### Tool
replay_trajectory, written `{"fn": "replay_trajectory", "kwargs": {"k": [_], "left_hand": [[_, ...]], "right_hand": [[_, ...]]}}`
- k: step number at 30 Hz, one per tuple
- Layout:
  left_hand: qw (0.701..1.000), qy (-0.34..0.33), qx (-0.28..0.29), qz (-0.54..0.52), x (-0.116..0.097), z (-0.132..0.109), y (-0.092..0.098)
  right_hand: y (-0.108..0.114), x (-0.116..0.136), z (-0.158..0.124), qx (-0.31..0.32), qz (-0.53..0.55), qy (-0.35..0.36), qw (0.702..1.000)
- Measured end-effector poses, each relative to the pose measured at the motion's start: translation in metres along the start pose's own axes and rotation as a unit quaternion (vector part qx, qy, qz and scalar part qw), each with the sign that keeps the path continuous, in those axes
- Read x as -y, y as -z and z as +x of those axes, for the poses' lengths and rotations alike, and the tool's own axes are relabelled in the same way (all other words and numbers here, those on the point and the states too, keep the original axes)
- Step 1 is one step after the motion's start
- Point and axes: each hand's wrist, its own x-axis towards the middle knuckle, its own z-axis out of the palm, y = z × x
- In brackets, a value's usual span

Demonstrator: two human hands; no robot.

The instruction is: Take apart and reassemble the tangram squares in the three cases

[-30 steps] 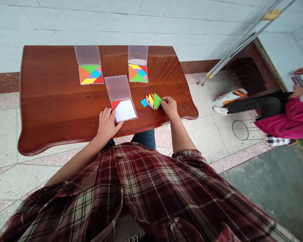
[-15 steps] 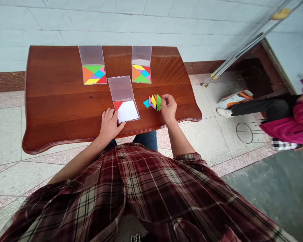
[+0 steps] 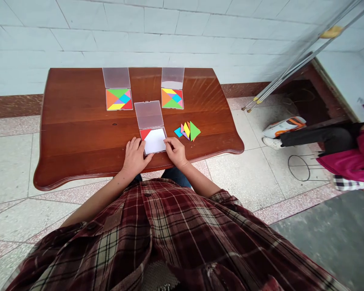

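Observation:
A clear-lidded tangram case (image 3: 166, 148) lies open near the table's front edge, with a red triangle (image 3: 144, 133) in its upper left corner and bare white base beside it. My left hand (image 3: 135, 157) rests along the case's left side, fingers stretched out, thumb by the bottom edge. At the right edge of the case, my right hand (image 3: 176, 151) has its fingers pinched together; whatever is between them is hidden. Right of the case is a loose pile of tangram pieces: a green triangle (image 3: 194, 131), a yellow parallelogram (image 3: 187, 129), a blue piece (image 3: 178, 131), and pink, purple and orange ones partly covered.
Two filled tangram cases, one at left (image 3: 119, 100) and one at right (image 3: 172, 99), stand open at the back of the wooden table (image 3: 79, 133). Crutches (image 3: 279, 76) lean against the wall at right. Another person's leg (image 3: 315, 135) and a wire ring stand (image 3: 299, 168) are beyond the table.
My right hand has left the pile and moved left to the case's right edge. The green triangle shows more of its face on the pile. My left hand stays by the case.

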Motion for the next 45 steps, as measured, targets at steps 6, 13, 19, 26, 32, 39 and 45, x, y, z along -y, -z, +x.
{"fn": "replay_trajectory", "kwargs": {"k": [6, 13, 19, 26, 32, 39, 45], "left_hand": [[1.0, 0.001, -0.001, 0.001, 0.0, -0.0004, 0.0011], [1.0, 0.007, 0.008, 0.005, -0.0014, 0.0005, 0.0046], [1.0, 0.01, 0.013, -0.001, -0.0032, 0.0011, 0.0064], [1.0, 0.006, 0.011, 0.001, -0.0011, 0.0009, 0.0033], [1.0, 0.007, 0.006, -0.005, -0.001, 0.0009, 0.0032], [1.0, 0.002, 0.002, 0.0, 0.0004, 0.0005, 0.002], [1.0, 0.006, 0.003, -0.009, 0.0015, 0.0006, 0.0001]], "right_hand": [[0.002, -0.0013, -0.0008, -0.02, 0.004, -0.016, 1.0], [-0.0031, -0.0062, 0.0025, -0.039, 0.058, -0.066, 0.995], [-0.0033, -0.0071, 0.0032, -0.025, 0.063, -0.079, 0.995], [-0.0035, -0.0076, 0.0027, -0.024, 0.051, -0.068, 0.996], [-0.0033, -0.0099, 0.003, -0.017, 0.048, -0.077, 0.996], [-0.0036, -0.0099, 0.003, -0.018, 0.046, -0.082, 0.995], [-0.0028, -0.0093, 0.0035, -0.018, 0.051, -0.082, 0.995]]}}
